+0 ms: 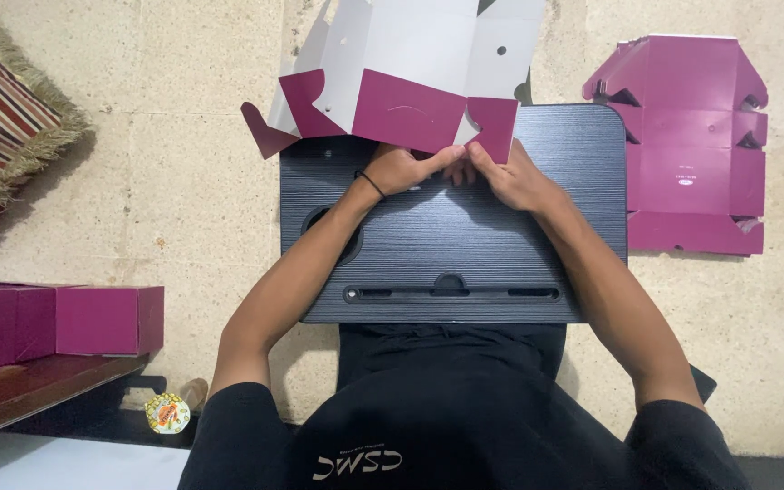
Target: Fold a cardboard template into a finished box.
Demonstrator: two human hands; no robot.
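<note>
Both hands meet at the far edge of a black lap desk, working on an unfolded cardboard box blank, white on its inner face and magenta on its outer flaps. The blank lies partly on the tabletop and partly beyond it over the beige stone floor, its long axis running left to right across the view, with the magenta flaps turned back toward the person. The left hand, a dark band at its wrist, has its fingers closed in a pinch on the lower edge of the middle magenta flap; the right hand pinches the same edge just beside it, thumbs nearly touching. Well apart to the right, a flat magenta box blank lies on the floor. At the left, assembled magenta boxes sit on a wooden shelf, and a striped fringed cushion lies farther up.
</note>
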